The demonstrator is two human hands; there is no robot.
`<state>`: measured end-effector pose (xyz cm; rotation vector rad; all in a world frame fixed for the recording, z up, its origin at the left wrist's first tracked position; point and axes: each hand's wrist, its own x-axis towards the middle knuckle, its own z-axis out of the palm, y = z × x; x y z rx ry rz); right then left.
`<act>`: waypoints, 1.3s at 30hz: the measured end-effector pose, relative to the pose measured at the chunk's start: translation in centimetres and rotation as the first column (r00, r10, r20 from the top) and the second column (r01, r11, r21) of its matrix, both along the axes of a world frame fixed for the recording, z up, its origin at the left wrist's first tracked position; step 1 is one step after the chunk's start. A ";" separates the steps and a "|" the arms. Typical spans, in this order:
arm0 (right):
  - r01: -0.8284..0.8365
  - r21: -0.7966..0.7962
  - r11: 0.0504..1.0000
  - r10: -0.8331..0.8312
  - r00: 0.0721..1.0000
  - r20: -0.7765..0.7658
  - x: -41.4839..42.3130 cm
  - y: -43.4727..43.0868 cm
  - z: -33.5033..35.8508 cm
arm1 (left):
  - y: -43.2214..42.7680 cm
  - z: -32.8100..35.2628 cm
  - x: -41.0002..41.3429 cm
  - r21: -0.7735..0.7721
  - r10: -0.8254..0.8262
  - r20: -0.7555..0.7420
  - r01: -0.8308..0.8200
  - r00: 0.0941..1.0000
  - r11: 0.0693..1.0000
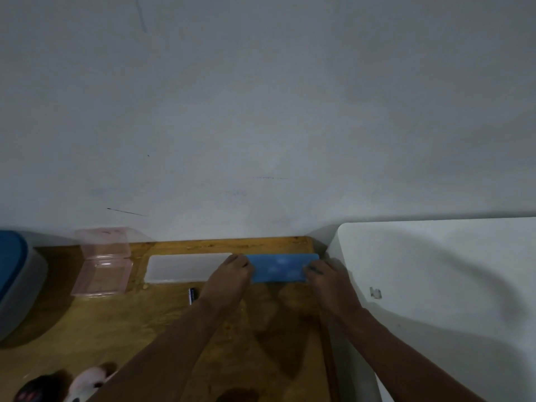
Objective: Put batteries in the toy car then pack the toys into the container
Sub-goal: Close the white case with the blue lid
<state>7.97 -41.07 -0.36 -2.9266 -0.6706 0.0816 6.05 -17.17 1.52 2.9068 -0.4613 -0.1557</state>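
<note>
The left hand (pixel 232 274) and right hand (pixel 327 275) each grip one short end of a blue rectangular piece (pixel 280 268), which lies by the wooden table's (pixel 145 329) far edge, near the wall. A white slab (pixel 185 266) sits just beside its left end. A battery (pixel 192 295) lies near the left wrist, with bare wood between the forearms.

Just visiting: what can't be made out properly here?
Head view:
- blue flat thing: blurred, its ends covered by the left hand and right hand gripping it.
- battery: small and dark, label unreadable.
- soft toys: cut by the bottom edge.
- blue-lidded tub: cut by the left edge.
</note>
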 end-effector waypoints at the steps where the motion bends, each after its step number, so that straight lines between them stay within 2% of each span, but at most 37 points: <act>1: 0.003 -0.005 1.000 -0.003 1.000 0.010 -0.1 0.1 -0.1 | 0.0 -0.3 -0.1 0.008 -0.002 -0.008 0.002 1.000 1.000; 9: 0.066 0.002 0.998 -0.066 0.998 -0.022 -0.8 0.5 -0.5 | -1.0 -0.3 -0.4 0.089 0.064 -0.076 -0.057 0.995 0.994; 12: 0.103 0.052 0.993 -0.101 0.994 -0.041 -1.4 0.6 0.0 | -1.4 0.4 -0.7 0.100 0.082 -0.084 -0.073 0.993 0.992; 14: 0.142 0.135 0.981 -0.128 0.985 -0.112 -2.2 0.6 0.6 | -1.6 0.9 -1.4 0.082 0.084 -0.090 -0.077 0.992 0.994; 16: 0.210 0.156 0.965 -0.177 0.963 -0.202 -3.4 1.0 1.5 | -1.5 1.1 -2.5 0.001 0.126 -0.075 -0.126 0.989 0.992; 18: 0.352 0.225 0.909 -0.268 0.904 -0.332 -5.1 1.5 2.4 | -1.6 1.6 -4.2 -0.087 0.207 -0.083 -0.214 0.975 0.973; 22: 0.404 0.253 0.879 -0.294 0.877 -0.380 -9.2 2.9 4.1 | -1.9 2.4 -8.5 -0.231 0.330 -0.163 -0.361 0.930 0.903; 26: 0.448 0.362 0.817 -0.274 0.855 -0.440 -14.3 3.9 4.7 | -1.6 3.5 -12.9 -0.299 0.428 -0.126 -0.446 0.895 0.844; 30: 0.490 0.475 0.730 -0.232 0.833 -0.502 -19.5 4.4 5.1 | -0.3 4.1 -18.7 -0.484 0.536 -0.212 -0.564 0.817 0.669; 32: 0.488 0.496 0.718 -0.229 0.839 -0.494 -21.9 4.7 5.2 | 0.4 4.0 -21.8 -0.508 0.574 -0.269 -0.620 0.773 0.597; 35: 0.522 0.474 0.709 -0.233 0.808 -0.542 -25.3 5.7 5.1 | 1.1 4.1 -26.1 -0.465 0.588 -0.337 -0.673 0.736 0.576; 39: 0.508 0.464 0.725 -0.211 0.806 -0.553 -29.1 7.0 4.9 | 1.4 4.0 -30.1 -0.476 0.506 -0.431 -0.665 0.747 0.576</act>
